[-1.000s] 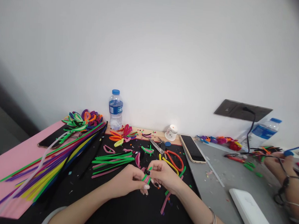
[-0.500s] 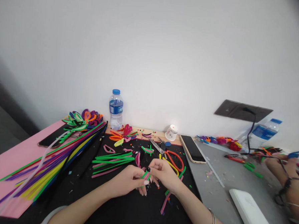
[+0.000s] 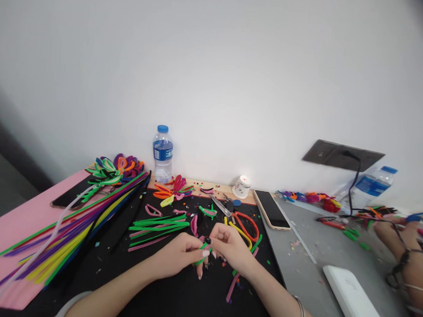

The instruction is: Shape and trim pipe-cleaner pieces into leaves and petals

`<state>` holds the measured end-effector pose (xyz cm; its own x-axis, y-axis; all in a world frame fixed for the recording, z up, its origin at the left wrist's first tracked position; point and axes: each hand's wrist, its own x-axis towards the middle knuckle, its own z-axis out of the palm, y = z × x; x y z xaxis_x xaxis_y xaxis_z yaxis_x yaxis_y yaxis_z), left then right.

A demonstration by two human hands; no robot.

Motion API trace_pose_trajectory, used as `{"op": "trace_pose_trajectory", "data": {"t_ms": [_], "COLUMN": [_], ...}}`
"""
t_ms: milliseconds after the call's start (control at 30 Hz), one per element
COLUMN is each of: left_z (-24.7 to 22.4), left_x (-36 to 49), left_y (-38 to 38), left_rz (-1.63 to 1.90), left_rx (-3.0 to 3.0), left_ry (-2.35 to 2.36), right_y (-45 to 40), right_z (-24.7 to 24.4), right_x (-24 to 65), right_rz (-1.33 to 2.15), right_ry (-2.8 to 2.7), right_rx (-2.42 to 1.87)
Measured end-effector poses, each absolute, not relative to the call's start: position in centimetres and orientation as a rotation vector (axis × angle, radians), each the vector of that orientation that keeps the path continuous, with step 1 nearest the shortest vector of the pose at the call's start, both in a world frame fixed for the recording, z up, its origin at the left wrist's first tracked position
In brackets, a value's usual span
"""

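Note:
My left hand (image 3: 178, 255) pinches a short green and pink pipe cleaner piece (image 3: 202, 259) between thumb and fingers. My right hand (image 3: 232, 245) is closed at its upper end, where a small black bit shows at the fingertips. Exactly how the right fingers grip is partly hidden. Left of the hands lies a row of cut green and pink pipe cleaners (image 3: 161, 227). Just beyond the hands are a pink loop (image 3: 194, 225) and a green looped piece (image 3: 208, 211). Orange-handled scissors (image 3: 246, 226) rest past my right hand.
Long pipe cleaners (image 3: 69, 234) spread across the left side by a water bottle (image 3: 162, 156). A paper cup (image 3: 241, 186) and a phone (image 3: 271, 210) stand and lie at the back. A white power bank-like block (image 3: 355, 301) and another person's hand (image 3: 391, 239) are at right.
Both hands stay together at the same spot. The pipe cleaner piece has tilted slightly and its lower end hangs a little lower left; my left fingers have shifted slightly.

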<state>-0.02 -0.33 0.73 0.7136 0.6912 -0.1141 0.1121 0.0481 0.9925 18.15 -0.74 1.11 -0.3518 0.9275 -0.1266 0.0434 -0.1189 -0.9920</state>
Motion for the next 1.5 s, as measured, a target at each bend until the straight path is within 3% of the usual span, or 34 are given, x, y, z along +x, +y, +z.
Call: {"op": "trace_pose_trajectory", "data": {"t_ms": [400,800,1033,1267,1500], "left_z": [0.7,0.8,1.0,1.3,1.5], "left_x": [-0.3,-0.9,-0.2,-0.2,-0.1], "left_y": [-0.3,-0.2,-0.6,-0.3,-0.4], "left_rz": [0.263,0.218,0.371,0.454,0.429], "left_rx": [0.808,0.892,1.023,1.146,1.142], "left_ry": [0.43,0.491,0.577,0.632,0.595], "right_y": [-1.2,-1.2,-1.0,-0.8,-1.5], "right_z": [1.9,2.2,2.0,1.7,2.6], "right_x": [18.1,18.4,18.5,18.6,18.4], "right_rz": [1.515,1.725,1.799,1.605,1.166], "right_ry": [-1.384,-1.395,-1.416,-1.633,-2.131], "right_rx": [-1.008,-0.796,-0.848,-0.972,-0.993]}}
